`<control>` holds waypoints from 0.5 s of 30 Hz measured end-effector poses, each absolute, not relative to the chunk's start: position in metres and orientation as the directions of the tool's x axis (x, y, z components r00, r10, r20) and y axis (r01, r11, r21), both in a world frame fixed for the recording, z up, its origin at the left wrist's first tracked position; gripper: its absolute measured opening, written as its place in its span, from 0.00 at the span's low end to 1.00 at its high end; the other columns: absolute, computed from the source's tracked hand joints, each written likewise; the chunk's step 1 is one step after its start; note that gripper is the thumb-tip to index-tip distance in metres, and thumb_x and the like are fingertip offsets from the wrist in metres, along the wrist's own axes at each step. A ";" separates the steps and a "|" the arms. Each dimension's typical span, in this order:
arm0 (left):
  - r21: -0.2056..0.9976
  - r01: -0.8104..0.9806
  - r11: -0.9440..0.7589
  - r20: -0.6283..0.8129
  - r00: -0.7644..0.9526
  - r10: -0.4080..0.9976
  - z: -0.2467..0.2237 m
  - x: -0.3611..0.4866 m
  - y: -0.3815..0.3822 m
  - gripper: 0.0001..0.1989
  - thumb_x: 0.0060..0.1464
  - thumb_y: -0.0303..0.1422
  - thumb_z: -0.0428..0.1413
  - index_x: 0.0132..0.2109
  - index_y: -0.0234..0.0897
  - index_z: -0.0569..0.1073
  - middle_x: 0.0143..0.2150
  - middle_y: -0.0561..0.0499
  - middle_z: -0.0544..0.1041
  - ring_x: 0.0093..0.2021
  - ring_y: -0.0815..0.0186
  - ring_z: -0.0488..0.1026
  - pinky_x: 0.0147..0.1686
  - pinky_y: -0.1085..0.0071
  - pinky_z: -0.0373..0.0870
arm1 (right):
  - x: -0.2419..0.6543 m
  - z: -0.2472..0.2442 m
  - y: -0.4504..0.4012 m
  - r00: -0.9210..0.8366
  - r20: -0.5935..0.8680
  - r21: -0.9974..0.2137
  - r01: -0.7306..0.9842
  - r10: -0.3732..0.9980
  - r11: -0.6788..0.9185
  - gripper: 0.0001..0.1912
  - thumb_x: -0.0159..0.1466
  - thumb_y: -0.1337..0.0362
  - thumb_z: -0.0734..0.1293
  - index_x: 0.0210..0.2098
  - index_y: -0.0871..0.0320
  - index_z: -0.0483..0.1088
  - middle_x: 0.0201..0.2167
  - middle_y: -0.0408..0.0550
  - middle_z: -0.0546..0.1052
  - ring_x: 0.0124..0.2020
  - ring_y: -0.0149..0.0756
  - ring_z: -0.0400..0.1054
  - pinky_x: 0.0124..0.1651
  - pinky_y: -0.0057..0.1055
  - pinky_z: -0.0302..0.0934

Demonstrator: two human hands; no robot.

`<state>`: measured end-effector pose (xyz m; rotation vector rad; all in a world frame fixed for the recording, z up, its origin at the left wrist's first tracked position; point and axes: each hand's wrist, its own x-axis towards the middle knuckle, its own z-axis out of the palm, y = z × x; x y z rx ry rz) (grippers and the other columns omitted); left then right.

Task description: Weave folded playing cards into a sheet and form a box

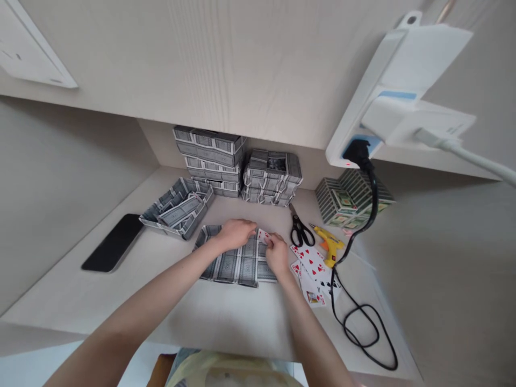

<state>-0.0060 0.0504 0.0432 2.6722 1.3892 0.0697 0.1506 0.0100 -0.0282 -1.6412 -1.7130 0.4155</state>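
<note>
A shallow box of grey-backed playing cards (pixel 229 267) lies on the desk before me, with its right side flat. My left hand (pixel 238 234) reaches over its back right part, the fingers pressed together at a card edge. On the right, my right hand (pixel 277 252) pinches a playing card (pixel 264 236) that shows red pips, at the box's back right corner. The two hands are a short way apart. Loose playing cards (pixel 312 263) lie face up to the right of my right hand.
Behind stand stacked card boxes (pixel 213 156) and another stack (pixel 272 177). An open card tray (pixel 177 209) and a phone (pixel 113 242) lie left. Black scissors (pixel 300 228), a yellow glue gun (pixel 331 244) with its black cable (pixel 363 346), and striped boxes (pixel 346 196) are right.
</note>
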 end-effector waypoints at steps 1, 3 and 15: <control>0.133 0.812 -0.569 -0.018 0.575 0.818 0.043 -0.006 0.050 0.10 0.56 0.35 0.45 0.39 0.40 0.70 0.39 0.49 0.76 0.40 0.62 0.72 0.37 0.69 0.65 | 0.152 -0.029 0.012 0.056 0.262 -0.662 0.737 0.963 0.137 0.11 0.57 0.72 0.56 0.26 0.60 0.68 0.26 0.48 0.71 0.31 0.35 0.63 0.35 0.28 0.55; 0.130 0.807 -0.576 -0.017 0.583 0.812 0.041 -0.006 0.051 0.10 0.56 0.35 0.44 0.39 0.39 0.70 0.39 0.49 0.76 0.40 0.62 0.72 0.37 0.69 0.65 | 0.155 -0.029 0.016 0.039 0.251 -0.642 0.755 0.967 0.136 0.11 0.58 0.71 0.56 0.26 0.60 0.68 0.26 0.48 0.71 0.31 0.35 0.64 0.34 0.28 0.55; 0.138 0.794 -0.592 -0.017 0.600 0.800 0.040 -0.003 0.050 0.10 0.55 0.30 0.44 0.41 0.37 0.69 0.40 0.46 0.75 0.40 0.61 0.72 0.37 0.68 0.66 | 0.159 -0.021 0.024 -0.035 0.220 -0.647 0.742 0.975 0.173 0.11 0.58 0.70 0.58 0.27 0.60 0.71 0.27 0.48 0.74 0.30 0.33 0.66 0.34 0.25 0.55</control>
